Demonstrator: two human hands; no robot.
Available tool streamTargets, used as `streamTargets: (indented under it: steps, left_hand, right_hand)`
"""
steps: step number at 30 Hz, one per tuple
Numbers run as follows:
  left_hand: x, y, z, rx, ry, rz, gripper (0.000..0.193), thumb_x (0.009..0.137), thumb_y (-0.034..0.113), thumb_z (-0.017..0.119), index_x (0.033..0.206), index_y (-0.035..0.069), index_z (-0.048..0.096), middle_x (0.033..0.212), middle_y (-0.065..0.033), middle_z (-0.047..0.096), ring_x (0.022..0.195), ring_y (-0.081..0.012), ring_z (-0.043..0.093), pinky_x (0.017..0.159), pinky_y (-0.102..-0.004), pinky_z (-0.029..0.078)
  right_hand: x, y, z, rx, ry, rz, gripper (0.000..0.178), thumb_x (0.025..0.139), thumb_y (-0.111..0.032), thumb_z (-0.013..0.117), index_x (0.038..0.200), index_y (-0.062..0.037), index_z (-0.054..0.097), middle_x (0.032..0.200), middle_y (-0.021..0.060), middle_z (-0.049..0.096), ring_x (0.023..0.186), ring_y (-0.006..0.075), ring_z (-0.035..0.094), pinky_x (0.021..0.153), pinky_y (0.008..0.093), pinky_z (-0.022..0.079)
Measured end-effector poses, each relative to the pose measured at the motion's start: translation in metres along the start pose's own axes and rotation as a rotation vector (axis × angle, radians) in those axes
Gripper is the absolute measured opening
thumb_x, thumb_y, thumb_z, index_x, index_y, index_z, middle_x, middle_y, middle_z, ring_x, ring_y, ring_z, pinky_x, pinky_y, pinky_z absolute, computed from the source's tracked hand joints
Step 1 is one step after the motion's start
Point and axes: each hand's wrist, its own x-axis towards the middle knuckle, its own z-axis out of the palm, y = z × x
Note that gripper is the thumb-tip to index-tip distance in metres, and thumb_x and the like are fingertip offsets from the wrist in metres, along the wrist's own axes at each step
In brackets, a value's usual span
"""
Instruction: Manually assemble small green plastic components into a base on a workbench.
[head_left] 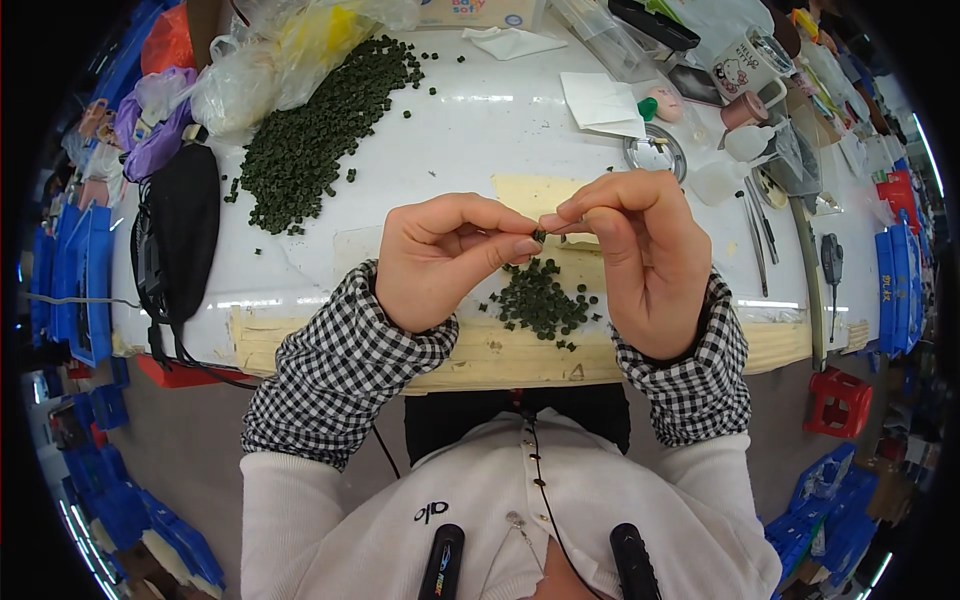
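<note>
Between thumb and forefinger, my left hand [428, 262] pinches a tiny dark green piece [540, 237]. My right hand [655, 265] meets it from the other side, its fingertips closed in a pinch right by the piece. What those right fingertips hold, if anything, is too small to make out. Below both hands, near the table's front edge, lies a small heap of dark green round pieces [542, 303]. A much larger heap of similar small dark green parts [310, 140] spreads over the far left of the table.
Clear and yellow plastic bags [290, 70] sit behind the large heap. A black pouch [187, 235] with cords lies at left. Toward the right are a round metal dish [655, 152], tweezers [755, 240], a screwdriver [832, 262] and a mug [750, 70]. Yellowish tape [500, 365] covers the front edge.
</note>
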Motion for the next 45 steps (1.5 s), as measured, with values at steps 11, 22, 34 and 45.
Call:
streamTargets:
  steps: [11, 22, 34, 45]
  left_hand:
    - [-0.001, -0.001, -0.001, 0.004, 0.003, 0.008, 0.013, 0.085, -0.009, 0.063, 0.098, -0.007, 0.064, 0.094, -0.0152, 0.068, 0.087, -0.0186, 0.067, 0.079, -0.0276, 0.056]
    - [0.000, -0.002, -0.001, 0.059, 0.016, 0.032, 0.012, 0.086, -0.008, 0.062, 0.098, -0.006, 0.063, 0.094, -0.0151, 0.068, 0.088, -0.0204, 0.068, 0.078, -0.0288, 0.057]
    - [0.000, -0.001, 0.000, 0.036, 0.027, 0.062, 0.015, 0.086, -0.008, 0.062, 0.101, -0.006, 0.063, 0.094, -0.0137, 0.067, 0.088, -0.0181, 0.067, 0.078, -0.0270, 0.056]
    - [0.000, -0.005, -0.003, -0.084, 0.024, -0.006, 0.013, 0.086, -0.008, 0.062, 0.098, -0.008, 0.064, 0.094, -0.0146, 0.068, 0.087, -0.0176, 0.067, 0.081, -0.0275, 0.056]
  right_hand:
    - [-0.011, 0.001, -0.021, -0.218, 0.203, 0.062, 0.009, 0.096, -0.005, 0.052, 0.095, 0.0040, 0.054, 0.085, 0.0109, 0.063, 0.079, 0.0179, 0.065, 0.073, 0.0272, 0.052]
    - [-0.025, 0.022, -0.034, -0.737, 0.093, -0.030, 0.015, 0.082, -0.001, 0.066, 0.096, 0.0014, 0.061, 0.084, 0.0132, 0.060, 0.076, 0.0293, 0.056, 0.067, 0.0341, 0.046]
    - [-0.033, -0.008, 0.008, -0.091, -0.062, 0.109, 0.038, 0.083, 0.007, 0.060, 0.121, 0.0014, 0.060, 0.095, 0.0132, 0.061, 0.079, 0.0223, 0.060, 0.070, 0.0276, 0.049]
    - [-0.034, 0.009, 0.009, -0.054, -0.142, 0.060, 0.041, 0.084, 0.007, 0.059, 0.124, 0.0007, 0.059, 0.094, 0.0119, 0.062, 0.078, 0.0216, 0.060, 0.070, 0.0273, 0.049]
